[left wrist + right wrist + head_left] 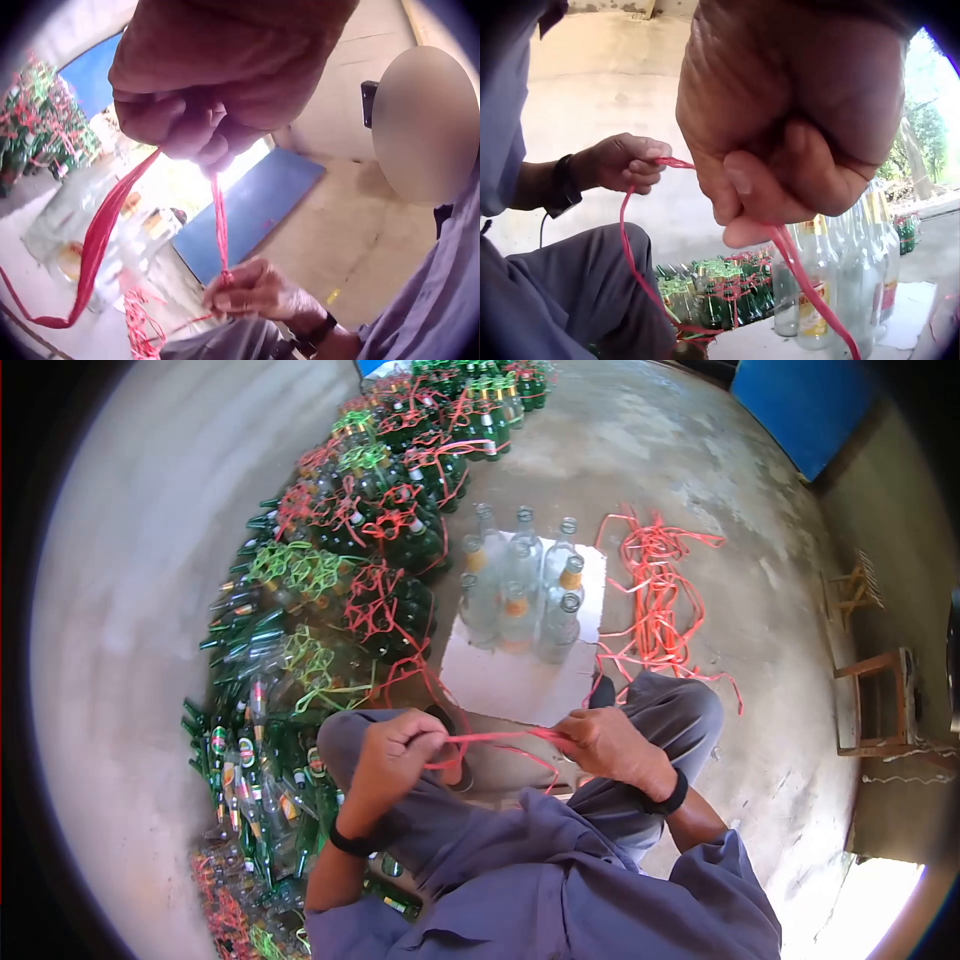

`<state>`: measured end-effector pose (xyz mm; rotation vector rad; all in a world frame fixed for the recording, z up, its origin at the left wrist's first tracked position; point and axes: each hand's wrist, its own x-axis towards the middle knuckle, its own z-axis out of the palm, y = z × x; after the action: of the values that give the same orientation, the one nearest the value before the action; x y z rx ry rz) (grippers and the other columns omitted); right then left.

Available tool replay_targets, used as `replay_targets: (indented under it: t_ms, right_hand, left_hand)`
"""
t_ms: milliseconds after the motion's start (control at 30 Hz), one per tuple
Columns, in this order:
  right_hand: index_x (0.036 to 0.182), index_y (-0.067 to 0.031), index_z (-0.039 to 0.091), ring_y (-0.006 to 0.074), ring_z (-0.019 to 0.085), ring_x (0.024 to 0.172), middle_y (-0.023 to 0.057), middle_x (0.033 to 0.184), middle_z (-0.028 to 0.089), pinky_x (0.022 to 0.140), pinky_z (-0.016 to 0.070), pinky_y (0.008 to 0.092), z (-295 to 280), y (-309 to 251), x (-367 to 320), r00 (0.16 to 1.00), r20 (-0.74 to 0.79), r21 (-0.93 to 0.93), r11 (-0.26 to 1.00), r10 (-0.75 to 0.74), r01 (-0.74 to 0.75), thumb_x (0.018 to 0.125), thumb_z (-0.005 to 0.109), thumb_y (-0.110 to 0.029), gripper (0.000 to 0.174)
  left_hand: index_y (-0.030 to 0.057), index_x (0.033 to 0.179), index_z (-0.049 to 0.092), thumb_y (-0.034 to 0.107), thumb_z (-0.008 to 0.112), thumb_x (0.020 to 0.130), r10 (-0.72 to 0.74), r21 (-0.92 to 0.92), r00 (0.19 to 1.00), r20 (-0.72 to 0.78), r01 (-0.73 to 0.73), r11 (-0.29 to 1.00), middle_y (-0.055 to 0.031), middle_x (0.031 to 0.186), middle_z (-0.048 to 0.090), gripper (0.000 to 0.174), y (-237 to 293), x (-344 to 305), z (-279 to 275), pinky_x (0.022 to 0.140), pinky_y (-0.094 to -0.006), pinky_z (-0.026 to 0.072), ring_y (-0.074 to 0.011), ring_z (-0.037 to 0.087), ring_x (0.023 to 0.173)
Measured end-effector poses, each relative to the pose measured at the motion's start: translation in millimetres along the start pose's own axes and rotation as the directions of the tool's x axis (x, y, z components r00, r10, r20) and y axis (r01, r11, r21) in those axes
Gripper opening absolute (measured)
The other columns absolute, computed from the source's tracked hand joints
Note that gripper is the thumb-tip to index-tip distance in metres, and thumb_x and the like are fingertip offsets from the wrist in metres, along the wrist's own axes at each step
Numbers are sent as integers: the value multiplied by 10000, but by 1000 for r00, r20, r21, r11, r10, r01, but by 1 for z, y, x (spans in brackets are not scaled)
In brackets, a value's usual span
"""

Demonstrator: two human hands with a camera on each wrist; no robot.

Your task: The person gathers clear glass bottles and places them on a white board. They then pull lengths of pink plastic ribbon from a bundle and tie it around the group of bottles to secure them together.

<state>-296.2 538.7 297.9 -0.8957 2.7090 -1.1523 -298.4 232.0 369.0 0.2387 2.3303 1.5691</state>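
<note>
A red plastic strip [495,737] is stretched between the two hands above the lap. My left hand [400,755] grips one end with curled fingers, and a loose length hangs from it in the left wrist view. On the other side my right hand [615,748] pinches the strip, with a tail trailing down [810,281] in the right wrist view. The strip shows a knotted bunch [226,277] at the right fingertips in the left wrist view. Beyond the knees, several clear glass bottles [520,565] stand grouped upright on a white board [510,680].
Bundles of green bottles [410,540] laced with red and green strips fill the left side. Loose bottles [245,760] lie beside them along the wall. A heap of red strips [655,600] lies right of the board. A wooden frame [870,705] stands at far right.
</note>
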Motion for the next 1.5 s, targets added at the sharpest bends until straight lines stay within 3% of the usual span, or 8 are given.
replay_targets:
  t_ms: [367, 433, 667, 733, 867, 1000, 1233, 1500]
  right_hand:
    - [879, -5, 682, 323, 653, 672, 126, 708, 656, 591, 501, 386, -4, 22, -14, 982, 33, 35, 982, 187, -188, 867, 641, -134, 137]
    - [890, -3, 682, 326, 650, 681, 129, 725, 659, 593, 499, 386, -4, 16, -15, 990, -11, -65, 988, 142, -142, 867, 644, -133, 138]
    - [969, 17, 682, 326, 633, 689, 172, 792, 653, 609, 494, 384, -10, -25, 5, 996, 88, 173, 985, 1, -16, 869, 667, -89, 147]
    - [920, -8, 687, 350, 617, 658, 155, 747, 637, 570, 471, 387, -21, -32, 6, 981, 96, 397, 898, 167, -192, 849, 671, -93, 112]
    - [911, 6, 681, 357, 611, 653, 172, 757, 629, 577, 477, 395, -41, -19, 0, 972, 56, 421, 877, 229, -231, 847, 664, -69, 100]
    - [862, 1, 664, 367, 616, 666, 171, 744, 627, 575, 474, 420, -30, -20, 8, 995, -93, 193, 980, -19, 37, 814, 681, -83, 99]
    - [928, -19, 678, 369, 623, 679, 166, 746, 635, 589, 485, 434, 7, -26, 12, 992, 1, 198, 972, -128, 125, 818, 679, -85, 128]
    - [853, 1, 674, 362, 629, 722, 197, 781, 637, 627, 500, 407, -56, 45, -6, 981, -104, 32, 986, 167, -164, 828, 630, -97, 110]
  left_hand:
    - [23, 1030, 639, 75, 632, 886, 191, 264, 639, -745, 18, 964, -58, 984, 653, 154, -32, -19, -127, 735, -277, 452, -129, 557, 837]
    - [27, 1113, 642, 55, 643, 824, 464, 615, 657, -594, -2, 789, -130, 1266, 607, 290, -34, -18, -108, 988, -366, 425, -246, 554, 1178]
    - [29, 1220, 590, 233, 701, 841, 445, 264, 895, 27, -436, 860, -113, 1206, 620, 444, -29, 3, 41, 1015, -373, 411, -240, 552, 1173]
    - [27, 1249, 579, 264, 725, 821, -39, -156, 925, 379, 105, 982, -110, 1216, 604, 511, -42, 3, 58, 949, -365, 446, -232, 562, 1125]
    - [26, 1282, 562, 298, 742, 812, -17, -103, 935, 355, 57, 993, -124, 1236, 576, 573, -39, 6, 53, 888, -354, 467, -252, 568, 1088]
    - [7, 1313, 536, 312, 741, 820, 540, 446, 842, -2, -482, 754, -170, 1320, 540, 615, 7, 6, 49, 884, -343, 466, -298, 550, 1141]
    - [-4, 1105, 653, 215, 644, 910, -74, 49, 957, 280, 63, 997, -96, 962, 673, 293, -23, -3, 54, 794, -272, 467, -142, 605, 907]
    - [53, 872, 632, 214, 574, 973, -42, -65, 849, -526, 9, 998, 55, 605, 445, 198, -25, 3, -49, 477, -206, 243, -6, 333, 522]
